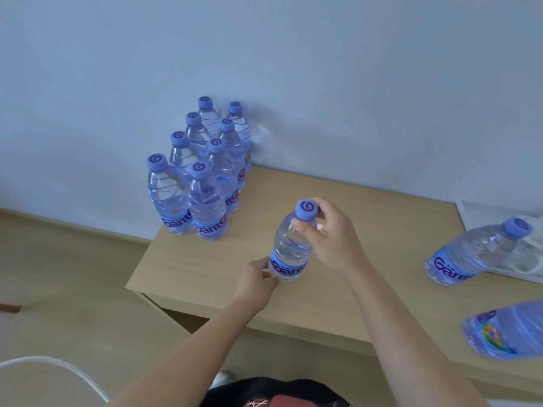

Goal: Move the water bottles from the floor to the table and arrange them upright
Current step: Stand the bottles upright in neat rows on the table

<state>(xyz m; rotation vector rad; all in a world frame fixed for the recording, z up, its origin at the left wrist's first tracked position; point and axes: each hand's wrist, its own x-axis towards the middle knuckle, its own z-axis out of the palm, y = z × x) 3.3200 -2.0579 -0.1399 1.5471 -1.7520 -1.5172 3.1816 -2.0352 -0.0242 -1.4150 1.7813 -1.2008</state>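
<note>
A clear water bottle (289, 251) with a blue cap and blue label stands upright near the middle of the light wooden table (367, 248). My right hand (329, 233) pinches its neck just under the cap. My left hand (257, 279) grips its base from the left. Several matching bottles (202, 171) stand upright in two rows at the table's back left corner, against the wall. Another bottle (473, 254) lies on its side at the right, and a second lying bottle (508, 330) shows at the right edge, nearer the front.
A white tray-like object (499, 218) sits at the table's right end, partly under the lying bottle. The wall runs close behind the table. Beige floor (67, 274) lies to the left, with a white curved cable (58, 362) at lower left.
</note>
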